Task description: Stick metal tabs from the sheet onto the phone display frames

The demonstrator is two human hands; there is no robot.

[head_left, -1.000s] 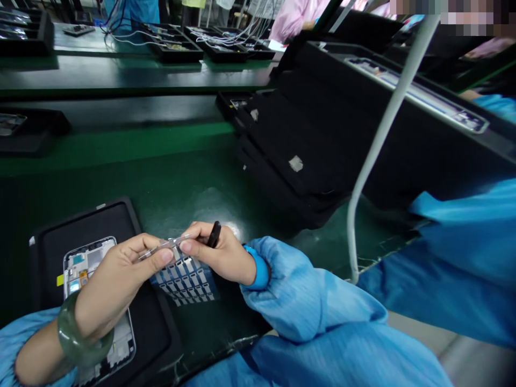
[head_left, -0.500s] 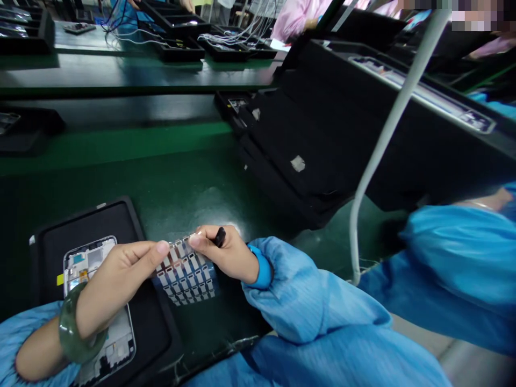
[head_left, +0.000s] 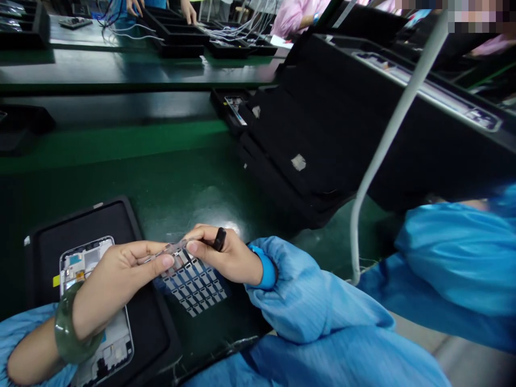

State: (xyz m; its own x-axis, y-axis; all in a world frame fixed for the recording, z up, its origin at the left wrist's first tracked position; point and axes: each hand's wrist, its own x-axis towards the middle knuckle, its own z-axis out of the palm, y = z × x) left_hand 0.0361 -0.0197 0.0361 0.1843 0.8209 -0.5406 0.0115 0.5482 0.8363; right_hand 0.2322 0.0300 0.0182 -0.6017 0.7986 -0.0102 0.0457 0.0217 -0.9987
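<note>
A clear sheet with rows of small silvery stickers (head_left: 197,287) hangs between my two hands above the green table. My left hand (head_left: 129,266), with a green bangle on its wrist, pinches the sheet's upper left edge. At the upper right edge, my right hand (head_left: 228,255) grips the same sheet between thumb and finger. A dark, slim object with a black end (head_left: 220,239) also sticks out of my right hand; its kind is hidden. Partly behind my left forearm, a silvery device frame (head_left: 116,344) with a yellow tab lies on a black tray (head_left: 149,317).
Black foam trays (head_left: 298,118) are stacked at the back right, in front of a grey upright tube (head_left: 379,150). A co-worker's blue sleeve (head_left: 455,258) is at the right. Across the line, other people's hands (head_left: 187,11) are near black trays and white cables (head_left: 242,32).
The sheet's upper edge has bent, and its lower part has swung slightly right and down. My hands still hold it. Across the line, a co-worker's hands and a black tray have moved.
</note>
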